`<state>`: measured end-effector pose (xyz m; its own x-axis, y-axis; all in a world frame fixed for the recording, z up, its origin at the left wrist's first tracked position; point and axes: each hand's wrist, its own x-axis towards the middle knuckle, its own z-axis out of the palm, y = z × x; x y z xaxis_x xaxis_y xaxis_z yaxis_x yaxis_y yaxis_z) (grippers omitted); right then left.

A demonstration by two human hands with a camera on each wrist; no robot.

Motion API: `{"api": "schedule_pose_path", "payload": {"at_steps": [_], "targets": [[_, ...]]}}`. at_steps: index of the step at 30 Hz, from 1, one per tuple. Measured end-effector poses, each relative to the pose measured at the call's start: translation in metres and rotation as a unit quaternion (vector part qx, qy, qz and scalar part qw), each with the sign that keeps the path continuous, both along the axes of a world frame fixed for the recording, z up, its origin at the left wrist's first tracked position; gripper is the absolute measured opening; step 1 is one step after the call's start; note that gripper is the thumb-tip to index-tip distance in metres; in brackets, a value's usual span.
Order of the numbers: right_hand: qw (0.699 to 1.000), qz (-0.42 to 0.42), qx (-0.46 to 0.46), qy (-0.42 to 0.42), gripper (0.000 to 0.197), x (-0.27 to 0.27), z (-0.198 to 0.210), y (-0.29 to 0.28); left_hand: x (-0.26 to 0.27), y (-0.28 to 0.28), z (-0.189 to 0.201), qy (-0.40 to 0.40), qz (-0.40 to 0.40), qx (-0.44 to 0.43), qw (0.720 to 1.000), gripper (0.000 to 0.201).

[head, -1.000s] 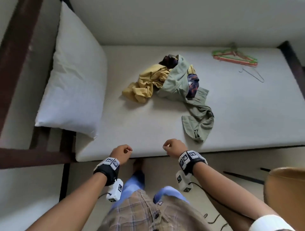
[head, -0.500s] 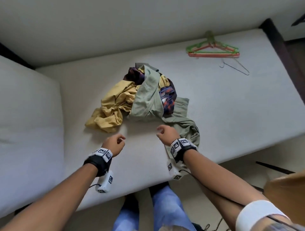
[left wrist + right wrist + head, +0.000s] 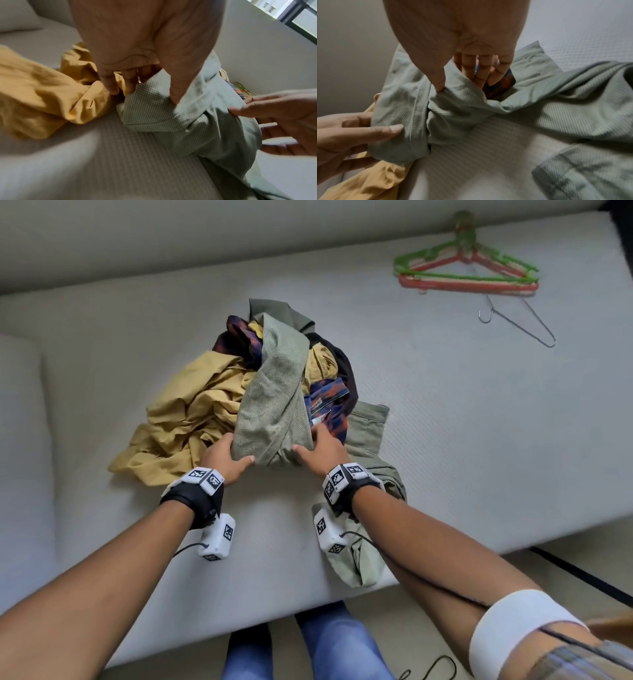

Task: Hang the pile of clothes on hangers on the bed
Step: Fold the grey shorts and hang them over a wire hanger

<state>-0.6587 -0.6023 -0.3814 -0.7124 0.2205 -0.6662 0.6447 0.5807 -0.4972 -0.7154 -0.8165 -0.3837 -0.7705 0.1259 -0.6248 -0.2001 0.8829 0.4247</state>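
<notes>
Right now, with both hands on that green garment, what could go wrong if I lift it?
1. The green garment is draped over the yellow garment and the patterned one, so lifting may drag those along.
2. Its far end trails under the right hand to the mattress edge and could slip off.
3. The hangers lie far away, so a long carry follows.

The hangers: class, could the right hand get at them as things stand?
Probably not yet: the right hand is gripping the green shirt, and the hangers lie away at the bed's far side, unobstructed.
</notes>
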Motion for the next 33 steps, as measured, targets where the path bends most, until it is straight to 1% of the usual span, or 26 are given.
{"api": "schedule_pose_path", "payload": {"at_steps": [2, 4, 5, 9, 11, 14, 17, 20, 22, 25, 27, 29, 31, 33], "targets": [[1.0, -0.01, -0.003, 0.024, 0.042, 0.007, -0.004, 0.001, 0.008, 0.0, 0.002, 0.041, 0.016, 0.024, 0.999, 0.036], [0.998, -0.023, -0.01, 0.06, 0.027, 0.012, -0.001, 0.005, 0.013, 0.001, 0.012, 0.093, 0.026, 0.043, 0.994, 0.029], [0.996, -0.03, -0.012, 0.083, 0.023, 0.013, 0.004, 0.007, 0.014, 0.001, 0.017, 0.122, 0.029, 0.049, 0.991, 0.026], [0.98, -0.049, -0.007, 0.195, 0.021, 0.008, 0.039, 0.016, 0.008, 0.004, 0.046, 0.214, 0.042, 0.083, 0.973, 0.02], [0.974, -0.065, 0.008, 0.218, 0.021, -0.001, 0.059, 0.02, 0.003, 0.009, 0.069, 0.246, 0.045, 0.089, 0.964, 0.016], [0.964, -0.087, 0.009, 0.249, 0.019, -0.019, 0.09, 0.028, -0.006, 0.015, 0.105, 0.256, 0.031, 0.106, 0.96, 0.012], [0.953, -0.073, 0.018, 0.294, 0.018, -0.04, 0.129, 0.03, -0.018, 0.013, 0.143, 0.27, 0.037, 0.123, 0.954, 0.017], [0.942, -0.063, 0.086, 0.318, 0.021, -0.061, 0.17, 0.032, -0.028, 0.011, 0.188, 0.286, 0.038, 0.137, 0.948, 0.02], [0.935, -0.056, 0.121, 0.329, 0.027, -0.072, 0.193, 0.032, -0.031, 0.008, 0.214, 0.297, 0.043, 0.148, 0.942, 0.023], [0.924, -0.024, 0.147, 0.352, 0.029, -0.082, 0.223, 0.021, -0.032, 0.002, 0.255, 0.329, 0.061, 0.188, 0.923, 0.03], [0.915, -0.031, 0.157, 0.371, 0.03, -0.086, 0.246, 0.012, -0.029, -0.002, 0.285, 0.353, 0.069, 0.223, 0.906, 0.035], [0.908, -0.054, 0.153, 0.387, 0.032, -0.09, 0.27, -0.001, -0.018, -0.008, 0.313, 0.369, 0.059, 0.247, 0.894, 0.036], [0.901, -0.076, 0.129, 0.408, 0.033, -0.096, 0.292, -0.017, -0.005, -0.019, 0.332, 0.38, 0.052, 0.257, 0.887, 0.034], [0.889, -0.093, 0.099, 0.436, 0.03, -0.097, 0.314, -0.036, 0.007, -0.033, 0.346, 0.382, 0.074, 0.29, 0.874, 0.029]]}}
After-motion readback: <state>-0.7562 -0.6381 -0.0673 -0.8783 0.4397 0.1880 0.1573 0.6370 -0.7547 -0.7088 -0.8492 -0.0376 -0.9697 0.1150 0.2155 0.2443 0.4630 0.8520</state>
